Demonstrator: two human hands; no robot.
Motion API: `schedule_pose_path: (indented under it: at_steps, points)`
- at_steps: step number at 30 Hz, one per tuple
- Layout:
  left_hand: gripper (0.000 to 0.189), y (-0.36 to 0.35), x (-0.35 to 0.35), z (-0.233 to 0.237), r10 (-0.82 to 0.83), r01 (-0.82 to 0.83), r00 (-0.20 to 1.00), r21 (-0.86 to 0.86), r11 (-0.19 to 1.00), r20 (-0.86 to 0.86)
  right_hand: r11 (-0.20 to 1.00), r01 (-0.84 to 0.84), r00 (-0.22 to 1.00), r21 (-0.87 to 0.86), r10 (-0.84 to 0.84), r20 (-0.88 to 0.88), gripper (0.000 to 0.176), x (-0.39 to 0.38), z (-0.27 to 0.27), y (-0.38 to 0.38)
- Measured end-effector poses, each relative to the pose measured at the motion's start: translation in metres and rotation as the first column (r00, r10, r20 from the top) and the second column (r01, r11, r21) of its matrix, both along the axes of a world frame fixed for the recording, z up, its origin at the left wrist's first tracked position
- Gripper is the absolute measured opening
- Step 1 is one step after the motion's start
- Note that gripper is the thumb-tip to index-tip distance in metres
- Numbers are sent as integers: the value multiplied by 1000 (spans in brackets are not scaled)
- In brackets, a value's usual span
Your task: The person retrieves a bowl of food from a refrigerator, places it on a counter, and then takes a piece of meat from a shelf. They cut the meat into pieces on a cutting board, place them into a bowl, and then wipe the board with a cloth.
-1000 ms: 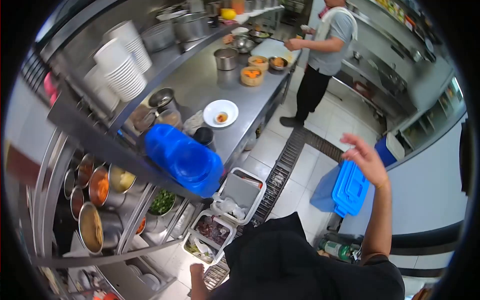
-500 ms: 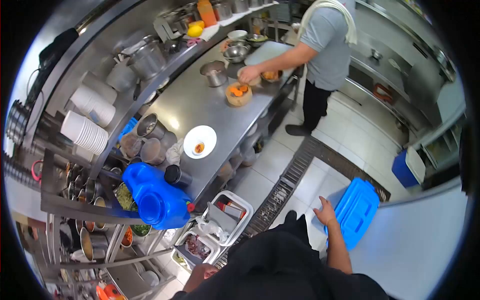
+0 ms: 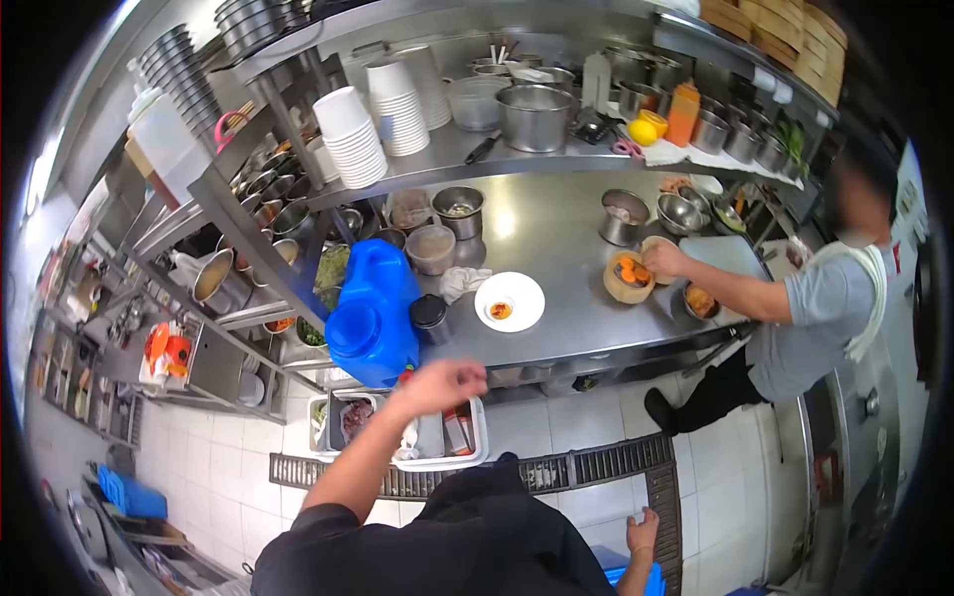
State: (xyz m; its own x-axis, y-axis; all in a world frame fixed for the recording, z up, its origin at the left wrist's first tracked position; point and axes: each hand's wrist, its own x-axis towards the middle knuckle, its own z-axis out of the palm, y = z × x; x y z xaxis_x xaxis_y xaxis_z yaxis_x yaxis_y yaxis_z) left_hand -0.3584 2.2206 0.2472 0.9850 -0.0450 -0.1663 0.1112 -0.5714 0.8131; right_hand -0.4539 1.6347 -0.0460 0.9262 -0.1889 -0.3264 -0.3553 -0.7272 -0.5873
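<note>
My left hand (image 3: 444, 386) is stretched out in front of the steel table, just right of a blue jug (image 3: 373, 313) and above the white bins on the floor. Its fingers are half bent with a gap between them, slightly blurred, and nothing shows in them. A black-lidded container (image 3: 430, 320) and a white plate (image 3: 521, 314) holding a small cup of orange-red food (image 3: 501, 310) are on the table beyond that hand. Down at my right side my right hand (image 3: 642, 530) hangs with fingers apart, holding nothing, above a partly visible blue lid (image 3: 641, 576).
A co-worker (image 3: 830, 288) at the table's right reaches to a wooden container of orange pieces (image 3: 628, 278). Stacked white cups (image 3: 350, 139) and pots line the shelf (image 3: 437, 164). White bins (image 3: 477, 437) stand on the floor before a drain grate (image 3: 616, 459).
My view has turned left, bringing the table square in front. My left hand has risen from my side and reached forward over the bins. My right hand stays low at my right side.
</note>
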Motion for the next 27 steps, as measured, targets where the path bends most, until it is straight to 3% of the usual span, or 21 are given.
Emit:
schedule_pose_path:
  at_steps: [1,2,4,6,10,12,16,20,22,25,27]
  points:
    - [35,10,10,19,64,-78,980,69,995,187,999,-38,999,7,38,7,60,14,4,15]
    - [47,18,19,38,165,-177,939,13,984,301,997,-75,997,15,74,17,58,29,9,25]
    - [82,28,37,65,388,-361,824,-144,921,414,974,-227,972,-9,227,63,56,53,-11,42]
    - [90,38,64,59,526,-417,700,-321,850,483,938,-343,937,-45,345,45,56,95,-23,70]
    - [87,33,81,8,439,-309,865,-431,848,243,897,-441,897,-3,441,-23,55,122,5,115]
    - [77,27,84,-12,335,-265,926,-331,905,174,883,-458,874,105,469,-127,54,137,35,134]
    - [60,18,73,-13,200,-173,974,-223,959,107,770,-638,757,6,629,-177,56,170,38,149]
    - [59,25,64,-6,235,-231,971,-92,969,35,699,-564,738,440,666,-112,58,232,75,202]
    - [60,19,54,-6,296,-296,955,-24,955,-4,601,-721,657,345,752,63,53,270,100,237]
    - [62,1,38,4,371,-364,925,90,927,-79,518,-827,554,218,817,157,42,322,124,280]
    - [61,-13,28,4,354,-351,930,43,935,-103,434,-872,471,225,870,145,35,348,131,299]
